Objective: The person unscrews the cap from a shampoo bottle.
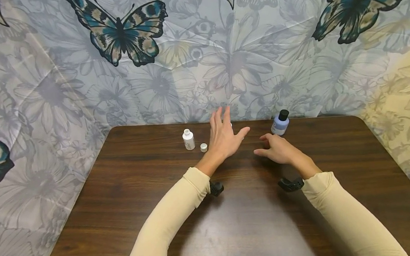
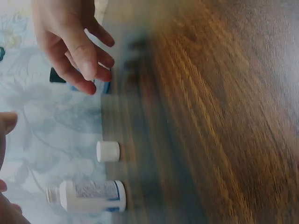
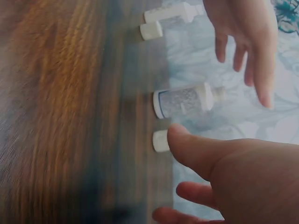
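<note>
My left hand (image 1: 224, 137) hovers over the back of the table, fingers spread and nearly straight, holding nothing. To its left stand an uncapped white bottle (image 1: 189, 140) and a white cap (image 1: 203, 147). A second uncapped white bottle (image 3: 182, 102) and its white cap (image 3: 160, 141) show in the right wrist view; in the head view the left hand mostly hides them. My right hand (image 1: 280, 149), loosely bent and with nothing in it, is just in front of a light blue bottle (image 1: 279, 125) with a black cap, apart from it.
A dark brown wooden table (image 1: 127, 172) lies under everything. Close behind its back edge hangs a cloth (image 1: 164, 86) printed with flowers and butterflies. Each wrist wears a black camera, such as the right wrist camera (image 1: 290, 184).
</note>
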